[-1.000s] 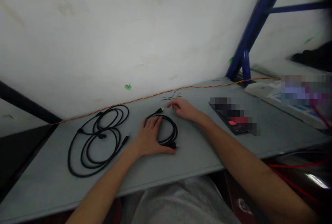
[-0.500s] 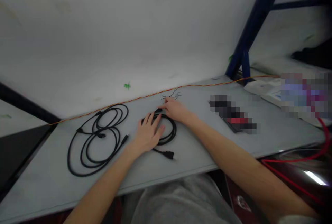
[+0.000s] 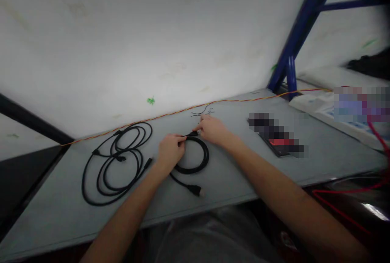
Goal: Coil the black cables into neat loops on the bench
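A coiled black cable (image 3: 206, 161) lies on the grey tabletop in front of me. My left hand (image 3: 170, 151) is closed around the upper left of the coil, with thumb and fingers pinched on the cable. At the coil's top, a black plug (image 3: 192, 134) points right, and the curled fingers of my right hand (image 3: 213, 130) close on its tip. The cable's other plug (image 3: 195, 190), with a pale end, rests nearer the table's front edge. Just beyond my right fingertips are some thin dark wire ties (image 3: 205, 111).
Another black cable (image 3: 99, 192) lies in loose loops to the left. A phone-like dark object (image 3: 282, 149), partly pixelated, lies on the right. A twisted red-yellow wire (image 3: 166, 114) runs along the wall. Blue metal posts (image 3: 297, 31) and a white bag (image 3: 317, 106) stand at right.
My left hand has gone from lying spread over the coil to pinching its upper left side. My right hand has shifted slightly right, and the plug with it.
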Demonstrator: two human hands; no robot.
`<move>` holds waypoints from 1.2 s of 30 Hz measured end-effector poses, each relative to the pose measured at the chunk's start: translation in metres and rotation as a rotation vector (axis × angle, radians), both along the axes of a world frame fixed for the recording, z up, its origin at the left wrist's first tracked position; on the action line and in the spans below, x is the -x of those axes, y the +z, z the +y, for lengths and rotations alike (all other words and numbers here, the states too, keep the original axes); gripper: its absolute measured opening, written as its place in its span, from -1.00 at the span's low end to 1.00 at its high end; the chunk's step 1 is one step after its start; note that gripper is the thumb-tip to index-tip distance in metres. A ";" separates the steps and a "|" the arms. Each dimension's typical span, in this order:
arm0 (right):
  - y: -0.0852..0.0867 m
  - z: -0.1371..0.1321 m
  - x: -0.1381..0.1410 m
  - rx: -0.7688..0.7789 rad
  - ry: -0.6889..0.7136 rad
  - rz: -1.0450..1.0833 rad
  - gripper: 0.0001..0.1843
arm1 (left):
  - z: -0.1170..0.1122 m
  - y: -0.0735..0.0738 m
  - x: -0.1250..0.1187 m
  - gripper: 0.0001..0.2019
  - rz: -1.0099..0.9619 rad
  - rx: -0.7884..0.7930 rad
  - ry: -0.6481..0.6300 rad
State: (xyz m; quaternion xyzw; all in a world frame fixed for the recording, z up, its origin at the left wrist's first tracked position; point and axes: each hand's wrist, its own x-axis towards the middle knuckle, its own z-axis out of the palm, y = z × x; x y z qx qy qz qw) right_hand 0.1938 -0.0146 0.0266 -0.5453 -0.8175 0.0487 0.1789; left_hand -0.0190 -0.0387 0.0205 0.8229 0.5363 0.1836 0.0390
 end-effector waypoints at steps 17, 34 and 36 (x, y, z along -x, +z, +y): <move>-0.009 0.000 0.004 0.056 0.259 0.731 -0.54 | 0.002 -0.002 0.005 -0.74 0.082 0.008 -0.060; -0.006 -0.008 0.033 -0.005 0.069 0.871 -0.58 | -0.008 -0.006 -0.001 -0.65 -0.012 0.006 -0.079; -0.005 -0.010 0.034 0.069 0.124 0.894 -0.52 | -0.007 -0.007 0.000 -0.56 -0.069 0.011 -0.078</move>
